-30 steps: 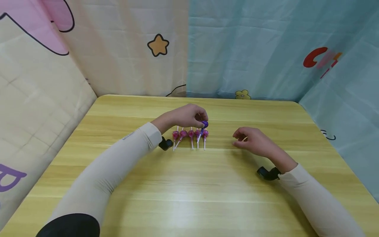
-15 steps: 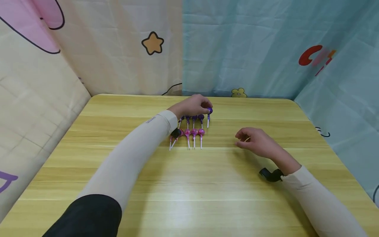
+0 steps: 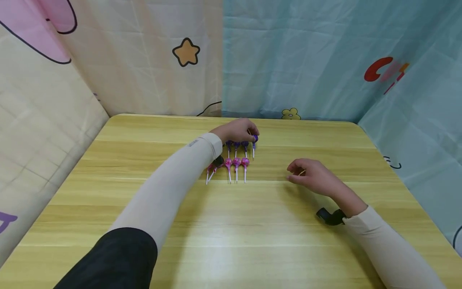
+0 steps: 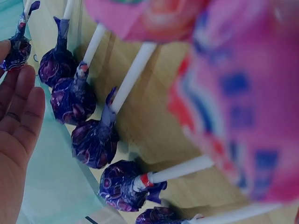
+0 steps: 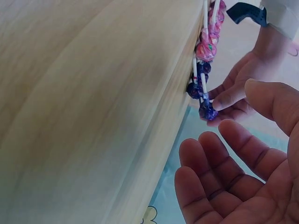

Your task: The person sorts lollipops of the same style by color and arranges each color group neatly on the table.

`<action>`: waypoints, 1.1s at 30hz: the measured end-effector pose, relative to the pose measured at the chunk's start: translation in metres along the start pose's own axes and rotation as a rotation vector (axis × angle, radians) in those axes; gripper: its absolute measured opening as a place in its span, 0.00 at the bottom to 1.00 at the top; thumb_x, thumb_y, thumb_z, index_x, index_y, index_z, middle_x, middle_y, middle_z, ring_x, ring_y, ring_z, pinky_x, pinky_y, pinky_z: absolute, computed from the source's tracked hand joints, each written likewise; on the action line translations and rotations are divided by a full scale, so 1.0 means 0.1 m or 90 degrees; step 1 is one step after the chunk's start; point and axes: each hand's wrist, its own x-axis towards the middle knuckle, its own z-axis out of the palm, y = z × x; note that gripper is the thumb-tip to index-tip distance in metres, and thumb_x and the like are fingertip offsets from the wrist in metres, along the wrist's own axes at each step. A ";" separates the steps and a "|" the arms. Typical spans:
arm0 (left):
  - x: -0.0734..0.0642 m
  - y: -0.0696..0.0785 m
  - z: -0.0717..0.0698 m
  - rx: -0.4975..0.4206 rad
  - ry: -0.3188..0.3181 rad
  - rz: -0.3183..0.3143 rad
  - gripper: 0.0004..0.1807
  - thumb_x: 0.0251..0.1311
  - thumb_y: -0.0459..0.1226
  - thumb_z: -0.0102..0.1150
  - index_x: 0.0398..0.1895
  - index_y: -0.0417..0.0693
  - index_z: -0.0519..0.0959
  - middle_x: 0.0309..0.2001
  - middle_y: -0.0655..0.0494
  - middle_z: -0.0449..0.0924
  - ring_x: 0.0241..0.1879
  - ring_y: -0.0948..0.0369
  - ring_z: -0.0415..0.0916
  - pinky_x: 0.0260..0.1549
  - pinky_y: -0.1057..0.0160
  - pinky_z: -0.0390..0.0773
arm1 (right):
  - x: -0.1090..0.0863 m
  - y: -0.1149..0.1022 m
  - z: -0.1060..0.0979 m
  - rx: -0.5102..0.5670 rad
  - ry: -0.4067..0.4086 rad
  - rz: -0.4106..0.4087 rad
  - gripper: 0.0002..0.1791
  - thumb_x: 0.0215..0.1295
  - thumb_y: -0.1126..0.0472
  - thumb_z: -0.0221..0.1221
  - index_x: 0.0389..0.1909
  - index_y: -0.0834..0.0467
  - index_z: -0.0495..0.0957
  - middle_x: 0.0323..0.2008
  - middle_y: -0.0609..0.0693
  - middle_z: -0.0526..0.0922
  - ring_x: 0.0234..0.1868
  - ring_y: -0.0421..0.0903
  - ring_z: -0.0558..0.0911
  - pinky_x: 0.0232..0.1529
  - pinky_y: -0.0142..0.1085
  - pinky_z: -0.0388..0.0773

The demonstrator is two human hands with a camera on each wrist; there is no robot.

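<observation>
At the right end of a row of purple-wrapped lollipops [image 4: 72,100], my left hand [image 3: 236,130] pinches another purple lollipop [image 3: 255,138] by its round head. Its white stick points toward me. The left wrist view shows the fingertips around this lollipop [image 4: 17,53]. Nearer to me lies a second row, of pink lollipops [image 3: 236,162], heads away from me and partly covered by the left wrist. My right hand [image 3: 315,176] hovers over the table to the right, fingers loosely bent. In the right wrist view its palm [image 5: 275,196] holds nothing.
Both rows lie on a light wooden table [image 3: 274,241]. Behind its far edge hangs a printed curtain [image 3: 288,60]. Black wrist cameras sit under each wrist, the left camera [image 3: 218,161] overlapping the pink row and the right camera [image 3: 330,216] above bare wood.
My left hand has carried the purple lollipop from over the pink row back to the purple row's right end, then lowered it slightly. The right hand has hardly moved.
</observation>
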 end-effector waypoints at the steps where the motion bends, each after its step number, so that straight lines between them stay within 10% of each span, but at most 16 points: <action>1: 0.01 -0.01 0.01 0.002 -0.002 0.004 0.16 0.70 0.36 0.55 0.57 0.40 0.80 0.54 0.50 0.80 0.54 0.57 0.76 0.55 0.61 0.74 | 0.00 0.00 0.01 0.000 0.000 0.000 0.11 0.66 0.60 0.64 0.44 0.62 0.80 0.39 0.49 0.82 0.42 0.48 0.79 0.46 0.47 0.78; 33: 0.10 0.01 0.10 0.068 -0.034 -0.037 0.12 0.69 0.37 0.58 0.51 0.44 0.83 0.49 0.51 0.82 0.46 0.57 0.76 0.50 0.60 0.75 | -0.01 0.02 0.06 0.014 -0.010 0.001 0.13 0.69 0.56 0.61 0.46 0.61 0.80 0.40 0.49 0.81 0.42 0.47 0.78 0.42 0.44 0.76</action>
